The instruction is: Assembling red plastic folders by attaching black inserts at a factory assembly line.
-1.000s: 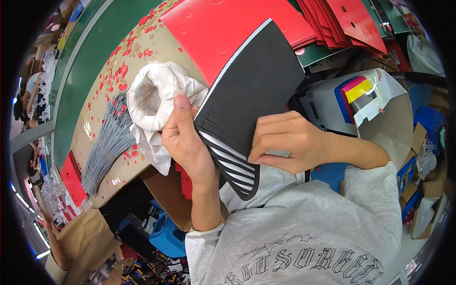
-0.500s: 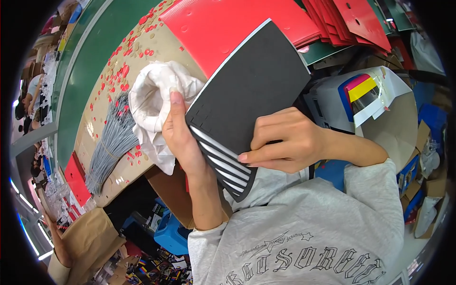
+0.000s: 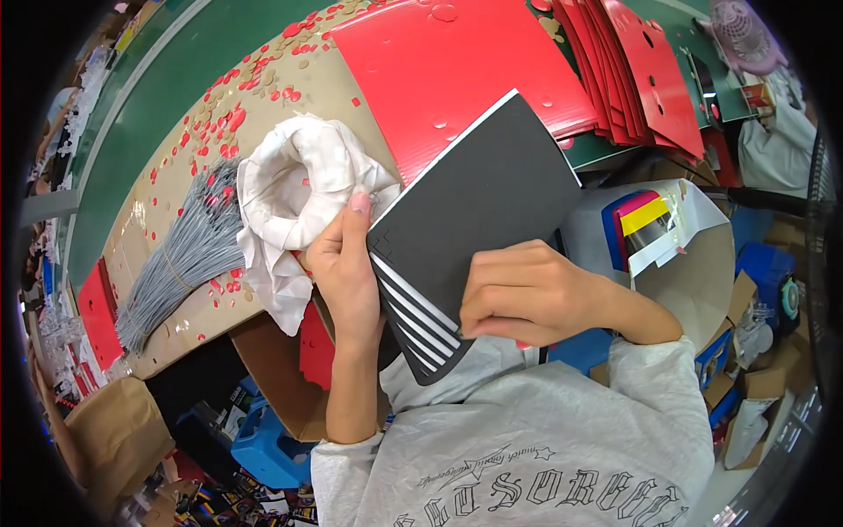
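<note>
A stack of black foam-like sheets [image 3: 479,189] with white undersides is tilted in front of my chest, its lower edges fanned into black and white stripes. My left hand [image 3: 347,281] grips the stack's left edge, thumb lying along the near side and the other fingers hidden behind. At the lower right edge, my right hand [image 3: 536,294] is closed with curled fingers, pinching the sheets near the fanned corner. Its fingertips are partly hidden, so how many sheets it pinches cannot be told. Just beyond my left hand lies a ring-shaped roll wrapped in white material [image 3: 294,180].
Red corrugated sheets [image 3: 457,66] lie at the far side, with more stacked [image 3: 628,79] to their right. A bundle of grey wires [image 3: 180,259] and scattered red discs cover the table's left. A cardboard box [image 3: 285,378] stands below its edge; a white bin-like container [image 3: 685,255] is at right.
My right fingertips have drawn back from the striped edges and curled in at the corner. The stack sits slightly lower in view, and the whole view has shifted a little.
</note>
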`<state>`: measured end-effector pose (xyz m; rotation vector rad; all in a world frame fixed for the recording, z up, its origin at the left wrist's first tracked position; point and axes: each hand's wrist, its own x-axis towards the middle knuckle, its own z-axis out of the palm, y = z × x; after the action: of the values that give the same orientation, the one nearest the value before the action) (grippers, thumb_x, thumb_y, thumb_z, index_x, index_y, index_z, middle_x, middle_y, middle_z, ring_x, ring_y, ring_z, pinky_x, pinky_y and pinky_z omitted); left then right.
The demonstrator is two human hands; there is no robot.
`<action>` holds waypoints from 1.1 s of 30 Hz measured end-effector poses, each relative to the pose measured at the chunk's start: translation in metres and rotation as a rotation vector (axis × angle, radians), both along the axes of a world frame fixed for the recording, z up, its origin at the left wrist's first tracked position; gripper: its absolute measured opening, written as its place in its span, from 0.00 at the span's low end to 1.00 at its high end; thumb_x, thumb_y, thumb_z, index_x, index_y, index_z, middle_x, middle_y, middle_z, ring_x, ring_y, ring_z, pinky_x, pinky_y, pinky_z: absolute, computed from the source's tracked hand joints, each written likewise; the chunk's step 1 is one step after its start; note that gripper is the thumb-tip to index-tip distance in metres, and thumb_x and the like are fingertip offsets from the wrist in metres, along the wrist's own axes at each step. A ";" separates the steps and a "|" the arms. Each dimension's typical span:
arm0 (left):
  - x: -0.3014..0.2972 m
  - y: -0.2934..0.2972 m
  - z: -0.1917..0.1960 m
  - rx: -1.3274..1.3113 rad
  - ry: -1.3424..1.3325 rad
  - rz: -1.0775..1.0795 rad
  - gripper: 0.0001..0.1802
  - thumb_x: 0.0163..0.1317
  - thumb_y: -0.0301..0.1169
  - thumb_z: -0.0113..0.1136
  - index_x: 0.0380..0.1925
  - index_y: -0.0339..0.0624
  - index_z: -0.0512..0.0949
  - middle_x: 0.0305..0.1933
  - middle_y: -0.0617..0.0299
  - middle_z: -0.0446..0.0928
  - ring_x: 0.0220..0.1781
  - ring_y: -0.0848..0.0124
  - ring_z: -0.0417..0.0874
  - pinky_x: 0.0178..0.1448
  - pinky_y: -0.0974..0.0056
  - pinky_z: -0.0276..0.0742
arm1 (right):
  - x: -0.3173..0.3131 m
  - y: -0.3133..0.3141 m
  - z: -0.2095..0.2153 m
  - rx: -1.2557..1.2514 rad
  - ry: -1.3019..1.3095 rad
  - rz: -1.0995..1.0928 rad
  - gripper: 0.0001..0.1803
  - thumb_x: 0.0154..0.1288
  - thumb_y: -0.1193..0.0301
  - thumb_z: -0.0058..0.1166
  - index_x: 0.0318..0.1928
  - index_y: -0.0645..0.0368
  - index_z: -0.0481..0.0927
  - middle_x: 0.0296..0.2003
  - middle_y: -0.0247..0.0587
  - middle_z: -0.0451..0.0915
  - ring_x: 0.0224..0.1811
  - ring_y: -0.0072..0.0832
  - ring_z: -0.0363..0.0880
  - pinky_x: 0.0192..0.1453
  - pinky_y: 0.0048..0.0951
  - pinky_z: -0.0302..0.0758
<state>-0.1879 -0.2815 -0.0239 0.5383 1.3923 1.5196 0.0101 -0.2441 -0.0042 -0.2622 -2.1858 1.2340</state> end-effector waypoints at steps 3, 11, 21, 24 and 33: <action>-0.001 -0.005 -0.005 -0.020 0.191 -0.098 0.21 0.75 0.33 0.58 0.21 0.35 0.77 0.22 0.78 0.68 0.26 0.88 0.62 0.29 0.74 0.55 | 0.008 0.017 0.021 -0.037 0.060 -0.003 0.08 0.55 0.78 0.67 0.33 0.60 0.79 0.30 0.36 0.78 0.31 0.35 0.78 0.33 0.33 0.76; 0.033 0.016 0.011 0.538 1.149 -0.359 0.18 0.54 0.28 0.74 0.20 0.29 0.73 0.60 0.40 0.77 0.61 0.44 0.77 0.63 0.50 0.73 | -0.013 0.157 0.011 0.199 -0.271 -0.231 0.07 0.64 0.72 0.62 0.37 0.63 0.83 0.49 0.42 0.81 0.50 0.34 0.82 0.56 0.34 0.77; 0.034 0.038 -0.015 0.517 1.161 -0.391 0.20 0.59 0.34 0.72 0.22 0.31 0.72 0.59 0.39 0.79 0.64 0.43 0.79 0.63 0.47 0.77 | -0.023 0.166 0.001 -0.106 -0.479 -0.334 0.06 0.68 0.73 0.61 0.39 0.63 0.82 0.49 0.42 0.82 0.52 0.27 0.81 0.60 0.29 0.76; 0.034 0.036 -0.016 0.494 1.274 -0.320 0.20 0.60 0.34 0.72 0.24 0.30 0.73 0.58 0.39 0.79 0.64 0.44 0.78 0.61 0.48 0.78 | -0.026 0.170 0.004 -0.054 -0.522 -0.274 0.07 0.66 0.71 0.63 0.37 0.63 0.83 0.49 0.40 0.82 0.51 0.29 0.81 0.59 0.30 0.76; 0.039 0.038 -0.021 0.493 1.485 -0.332 0.20 0.59 0.36 0.71 0.28 0.27 0.75 0.59 0.40 0.78 0.64 0.43 0.78 0.63 0.46 0.78 | -0.038 0.178 0.016 0.058 -0.670 -0.179 0.10 0.64 0.68 0.65 0.35 0.63 0.85 0.46 0.39 0.78 0.48 0.33 0.79 0.57 0.34 0.75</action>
<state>-0.1493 -0.2434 -0.0451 2.3917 1.7269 1.0738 -0.0281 -0.0656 0.0116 -0.9383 -2.6664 1.0761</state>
